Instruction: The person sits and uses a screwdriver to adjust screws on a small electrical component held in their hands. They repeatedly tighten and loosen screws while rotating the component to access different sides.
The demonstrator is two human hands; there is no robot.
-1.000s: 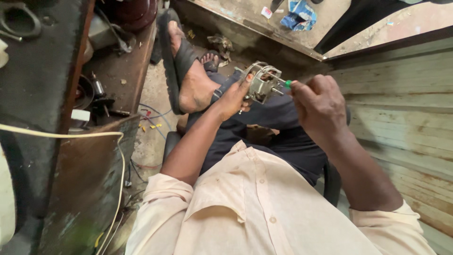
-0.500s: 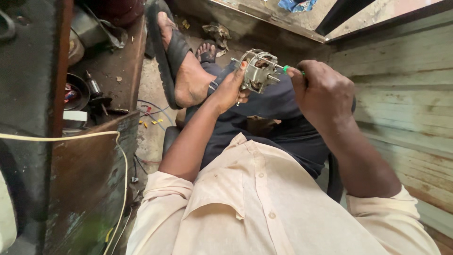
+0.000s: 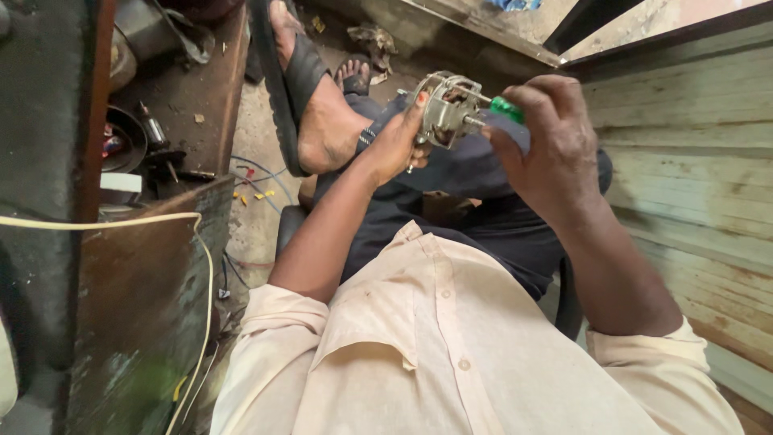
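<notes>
**Seated bench work: small motor frame held over the lap**

- Wooden plank wall (image 3: 692, 185): pale horizontal boards along the person's right side.
- Dark metal cabinet (image 3: 48, 161): at the left, with a pale cable (image 3: 121, 219) draped over its rusty front.
- Cluttered shelf (image 3: 185, 89): beyond the cabinet, carrying a round dark part and loose bits.
- Sandalled foot (image 3: 310, 105): crossed leg raised, just left of the work.
- Right hand (image 3: 555, 145): fingers curled tight around a green-handled screwdriver (image 3: 506, 109); only the handle's end and a short length of shank show.
- Left hand (image 3: 398, 145): fingers wrapped under and round the motor frame, thumb up against its near side.
- Small motor frame (image 3: 447, 109): open metal cage, held in the air above the knees, between the two hands.

Key relation: the screwdriver's long axis runs roughly level, from the right hand leftward into the frame's right face. The frame lies directly left of the right-hand fingers; the left hand is in contact with it.
</notes>
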